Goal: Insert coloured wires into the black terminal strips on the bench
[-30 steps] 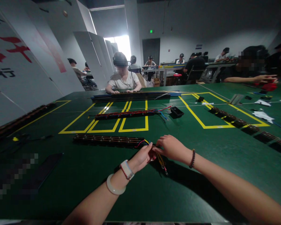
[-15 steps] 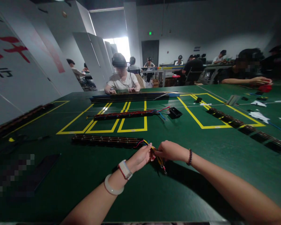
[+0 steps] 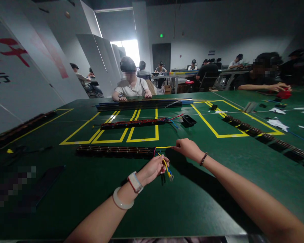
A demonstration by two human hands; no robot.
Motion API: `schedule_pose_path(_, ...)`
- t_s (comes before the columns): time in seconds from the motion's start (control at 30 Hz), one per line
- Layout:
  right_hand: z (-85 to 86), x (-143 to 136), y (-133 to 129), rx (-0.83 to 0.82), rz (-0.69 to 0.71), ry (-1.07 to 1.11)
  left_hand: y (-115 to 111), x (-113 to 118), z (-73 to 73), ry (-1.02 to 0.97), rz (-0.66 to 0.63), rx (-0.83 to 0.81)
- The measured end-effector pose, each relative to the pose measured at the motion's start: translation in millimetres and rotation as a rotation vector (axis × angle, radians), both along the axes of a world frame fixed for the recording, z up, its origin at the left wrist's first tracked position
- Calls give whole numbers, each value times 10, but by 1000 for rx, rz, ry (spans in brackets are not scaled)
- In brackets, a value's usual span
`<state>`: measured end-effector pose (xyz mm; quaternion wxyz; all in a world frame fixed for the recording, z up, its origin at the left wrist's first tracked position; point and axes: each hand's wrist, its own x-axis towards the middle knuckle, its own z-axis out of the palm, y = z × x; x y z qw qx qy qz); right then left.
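Note:
A long black strip (image 3: 116,151) with copper-coloured lines lies across the table in front of me, wires coming out of its right end. My left hand (image 3: 155,167) is closed on a bundle of wires (image 3: 165,164), yellow and blue, whose metal ring terminals (image 3: 171,178) hang below the fingers. Up and to the right, my right hand (image 3: 187,148) pinches one yellow wire (image 3: 164,147), which runs nearly straight from the strip's end. The tip of that wire is hidden in my fingers.
Beyond lies a second strip (image 3: 134,124) with red and blue wires, beside a black box (image 3: 188,120). Another strip (image 3: 263,136) is at right, one (image 3: 22,128) at far left. Yellow tape marks the green table (image 3: 207,202). A person (image 3: 131,84) sits opposite, hands by dark blue rails (image 3: 144,104).
My right hand has moved up and right, away from my left hand, drawing one yellow wire apart from the bundle. My left hand has stayed nearly in place with the other wires.

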<state>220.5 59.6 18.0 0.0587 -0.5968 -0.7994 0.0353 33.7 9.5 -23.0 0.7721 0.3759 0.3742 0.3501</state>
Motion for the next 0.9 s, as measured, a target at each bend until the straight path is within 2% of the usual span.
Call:
schedule_pose_path(0.17,-254,-35,182,93,6,42,16,-11,-5,-8,-21,-9)
schedule_pose_path(0.37,-354,-26,137,344,151,-37,15,-18,28,-33,-27,-20)
schedule_pose_path(0.5,-349,10,-12,553,397,-28,10,-12,31,-47,-19,-36)
schedule_pose_path(0.7,-295,-9,-137,686,927,-86,28,18,-34,-100,62,-95)
schedule_pose_path(0.77,-289,-17,-140,686,1002,-127,31,27,-44,-103,63,-101)
schedule_pose_path(0.9,-295,-2,-117,652,1026,-152,30,30,-30,-118,41,-96)
